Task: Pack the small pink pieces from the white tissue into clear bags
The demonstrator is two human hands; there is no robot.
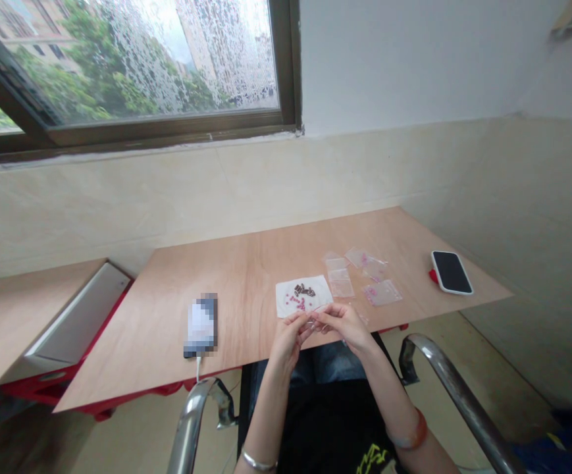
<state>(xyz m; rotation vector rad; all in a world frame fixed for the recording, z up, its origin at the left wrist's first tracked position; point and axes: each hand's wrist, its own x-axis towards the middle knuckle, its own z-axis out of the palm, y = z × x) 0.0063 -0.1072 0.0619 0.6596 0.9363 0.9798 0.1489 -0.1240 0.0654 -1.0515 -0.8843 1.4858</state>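
Observation:
My left hand [291, 336] and my right hand [343, 324] meet at the front edge of the table, fingertips pinched together. Between them is something thin and clear, too small to make out. Just beyond my fingers lies a white sheet [286, 287] like a tissue or paper. On it are a small pile of dark brown pieces [304, 290] and several pink beads [295, 303]. To the right of the sheet lies a clear plastic bag [339, 279]. Further right is another clear bag [383, 293] with small pink bits inside.
More clear bags [366, 260] lie behind these. A white-edged phone [452, 272] rests at the table's right, over a red object [432, 275]. On the left is a blurred phone [201, 324] with a white cable [198, 368]. Metal chair arms [456, 395] flank me.

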